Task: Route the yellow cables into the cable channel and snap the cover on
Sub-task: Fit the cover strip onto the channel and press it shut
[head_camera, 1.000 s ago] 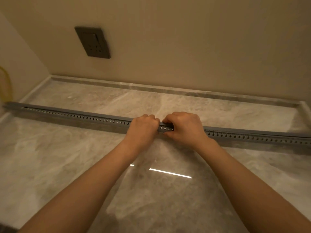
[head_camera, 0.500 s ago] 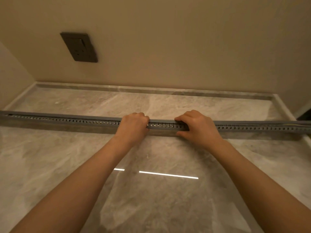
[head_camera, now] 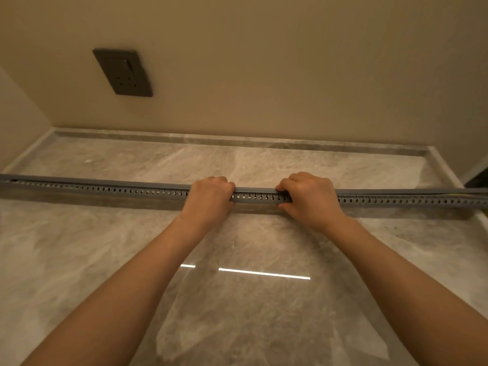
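Note:
A long grey slotted cable channel (head_camera: 105, 191) lies across the marble countertop from the left edge to the right edge. Its grey cover (head_camera: 148, 184) sits on top along the left and middle stretch. At the far right the cover stands slightly lifted, and a sliver of yellow cable (head_camera: 475, 192) shows in the gap. My left hand (head_camera: 210, 196) grips the channel near the middle, fingers curled over the cover. My right hand (head_camera: 309, 198) grips it a little further right, fingers over the top and thumb on the front side.
A dark wall socket (head_camera: 122, 72) sits on the beige back wall at upper left. The marble countertop (head_camera: 237, 299) has a raised lip (head_camera: 237, 142) along the back and sides. A dark object (head_camera: 478, 178) shows at the right edge.
My right hand has slid to the right along the cover, widening the gap between my hands. My view has shifted right, so the channel's right end now shows.

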`<action>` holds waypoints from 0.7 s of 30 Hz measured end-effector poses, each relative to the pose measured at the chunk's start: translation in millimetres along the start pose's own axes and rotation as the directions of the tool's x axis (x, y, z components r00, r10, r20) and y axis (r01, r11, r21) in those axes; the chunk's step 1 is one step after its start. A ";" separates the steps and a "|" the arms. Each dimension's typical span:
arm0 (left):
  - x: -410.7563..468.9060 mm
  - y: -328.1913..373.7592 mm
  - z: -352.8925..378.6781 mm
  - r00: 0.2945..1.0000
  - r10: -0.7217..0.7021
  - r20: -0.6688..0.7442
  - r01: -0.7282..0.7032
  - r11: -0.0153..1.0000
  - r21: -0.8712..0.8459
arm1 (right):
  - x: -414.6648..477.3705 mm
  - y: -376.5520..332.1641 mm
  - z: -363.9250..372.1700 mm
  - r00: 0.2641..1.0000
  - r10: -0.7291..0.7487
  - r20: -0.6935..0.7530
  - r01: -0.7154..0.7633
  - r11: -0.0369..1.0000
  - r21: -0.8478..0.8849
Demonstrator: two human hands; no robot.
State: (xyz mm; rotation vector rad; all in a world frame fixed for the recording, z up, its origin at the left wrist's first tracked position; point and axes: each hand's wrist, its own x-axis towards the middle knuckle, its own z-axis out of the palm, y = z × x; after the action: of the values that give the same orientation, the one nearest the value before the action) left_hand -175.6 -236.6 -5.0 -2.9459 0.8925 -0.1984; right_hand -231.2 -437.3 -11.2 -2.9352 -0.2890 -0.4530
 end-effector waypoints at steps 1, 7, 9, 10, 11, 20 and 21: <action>-0.2 -0.2 0.0 1.000 0.000 -0.003 0.000 1.000 -0.003 | 0.7 0.1 -0.1 1.000 -0.005 -0.001 0.005 1.000 0.001; -2.2 0.4 0.7 1.000 -0.003 -0.009 0.003 1.000 -0.017 | 5.9 4.0 -0.2 0.999 -0.048 -0.014 0.048 0.999 0.000; -2.0 1.4 -0.1 1.000 -0.014 -0.017 0.013 1.000 -0.024 | 6.0 4.8 -0.1 0.998 -0.060 -0.028 0.060 0.998 0.001; -1.8 2.6 -0.2 1.000 -0.018 -0.024 0.017 1.000 -0.023 | 5.9 5.5 0.0 0.997 -0.061 -0.039 0.061 0.998 0.007; -1.8 4.1 -0.3 0.999 -0.021 -0.033 0.021 1.000 -0.021 | 5.9 6.1 0.0 0.997 -0.059 -0.047 0.060 0.998 0.013; 6.5 36.4 4.3 0.990 0.042 -0.133 -0.061 0.988 -0.145 | 4.9 8.7 1.8 0.993 -0.059 -0.101 0.065 0.996 0.060; 8.5 43.7 4.1 0.988 0.050 -0.145 -0.073 0.985 -0.159 | 4.3 8.6 2.2 0.992 -0.059 -0.112 0.067 0.996 0.063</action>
State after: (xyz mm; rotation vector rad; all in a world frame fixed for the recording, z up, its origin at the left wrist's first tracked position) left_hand -192.0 -277.6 -12.1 -3.0810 1.0649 -0.3499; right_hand -224.8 -444.6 -13.1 -2.8299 -0.3758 -0.5998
